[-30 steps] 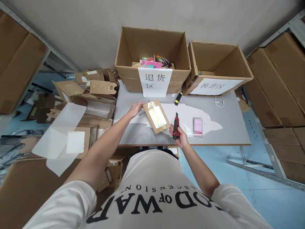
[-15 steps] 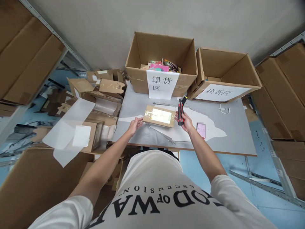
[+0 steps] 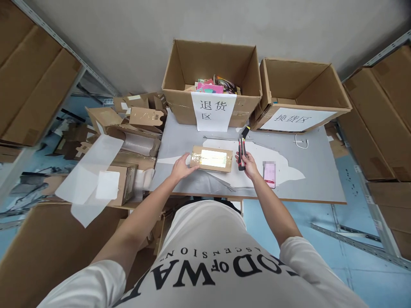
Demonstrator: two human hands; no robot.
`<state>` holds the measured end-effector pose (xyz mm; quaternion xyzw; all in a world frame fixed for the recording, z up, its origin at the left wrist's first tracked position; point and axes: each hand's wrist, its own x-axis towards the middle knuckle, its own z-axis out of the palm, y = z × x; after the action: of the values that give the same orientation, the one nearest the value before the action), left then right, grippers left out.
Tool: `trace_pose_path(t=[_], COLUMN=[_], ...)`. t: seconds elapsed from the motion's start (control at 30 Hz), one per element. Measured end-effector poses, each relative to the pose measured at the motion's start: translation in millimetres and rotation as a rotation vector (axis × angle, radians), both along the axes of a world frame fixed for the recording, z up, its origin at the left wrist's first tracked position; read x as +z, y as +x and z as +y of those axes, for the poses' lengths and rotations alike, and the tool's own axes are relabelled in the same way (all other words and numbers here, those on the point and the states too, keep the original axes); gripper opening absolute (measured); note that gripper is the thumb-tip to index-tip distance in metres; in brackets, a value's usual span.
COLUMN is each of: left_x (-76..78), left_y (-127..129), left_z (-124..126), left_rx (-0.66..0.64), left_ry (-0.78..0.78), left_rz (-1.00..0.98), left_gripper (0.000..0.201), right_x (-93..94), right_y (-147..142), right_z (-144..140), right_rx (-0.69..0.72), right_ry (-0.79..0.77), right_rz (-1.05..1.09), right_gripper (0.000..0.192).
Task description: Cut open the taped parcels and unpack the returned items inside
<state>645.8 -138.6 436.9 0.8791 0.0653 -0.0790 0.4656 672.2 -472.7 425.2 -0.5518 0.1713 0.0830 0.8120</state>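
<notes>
A flat cardboard parcel (image 3: 211,158), sealed along its top with shiny clear tape, is laid lengthwise across the middle of the grey surface (image 3: 317,179), partly on loose white sheets (image 3: 257,152). Its left end is touched by the left hand (image 3: 181,167), whose fingers are loosely spread and rested against the parcel's near corner, nothing being pinched. Just beside the parcel's right end, a red and black utility knife (image 3: 242,150) is gripped in the right hand (image 3: 247,164), the fingers being wrapped tightly around its handle and the tip pointed away from the body. A small pink item (image 3: 269,173) is seen on the surface just right of that hand. At the back edge two open cartons are stood: the left carton (image 3: 180,72), in which colourful items are held, is fronted by a white paper sign (image 3: 212,110), and the right carton (image 3: 340,92) bears a similar label (image 3: 297,119). A white cable (image 3: 301,141) is lain near it. Flattened cardboard and plastic film (image 3: 90,171) are piled to the left.
</notes>
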Motion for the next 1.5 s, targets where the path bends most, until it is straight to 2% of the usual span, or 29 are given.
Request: trace_pose_path(t=[0.07,0.13,0.2,0.27,0.47,0.57,0.67,0.87,0.97,1.17,1.5], left_x=[10.5,16.3,15.9,10.8,-6.8,-8.7,-7.4,-2.9,-1.4,-2.3,-0.6], left_y=[12,26,39,48,56,56,56,55,57,60,60], left_z=[-5,-12,-19,-25,-28,-26,-26,-30,-33,-34,-36], left_rx=[-0.183,-0.352,-0.457,-0.508,-0.543,-0.568,-0.589,-0.608,-0.617,-0.636,-0.637], left_ry=[0.089,0.151,0.183,0.181,0.188,0.194,0.262,0.481,0.551,0.582,0.615], left_rz=[-0.059,-0.098,-0.120,-0.117,-0.091,-0.122,-0.130,-0.152,-0.173,-0.201,-0.200], left_gripper=[0.116,0.127,0.130,0.130,0.131,0.134,0.135,0.126,0.123,0.121,0.118], right_x=[-0.6,-1.7,-3.4,-5.5,-8.4,-6.8,-4.1,5.1,9.8,14.0,2.5], right_y=[-11,-25,-38,-50,-66,-68,-69,-65,-63,-67,-78], right_z=[-12,-23,-31,-33,-25,-23,-24,-32,-36,-41,-43], right_rx=[0.022,0.064,0.111,0.149,0.179,0.178,0.211,0.357,0.400,0.455,0.446], right_ry=[-0.086,-0.171,-0.237,-0.272,-0.303,-0.324,-0.352,-0.611,-0.683,-0.645,-0.589], right_rz=[-0.005,0.017,0.040,0.043,0.028,0.029,0.033,0.032,0.020,0.014,0.032], right_gripper=[0.034,0.041,0.046,0.051,0.059,0.060,0.061,0.057,0.054,0.054,0.059])
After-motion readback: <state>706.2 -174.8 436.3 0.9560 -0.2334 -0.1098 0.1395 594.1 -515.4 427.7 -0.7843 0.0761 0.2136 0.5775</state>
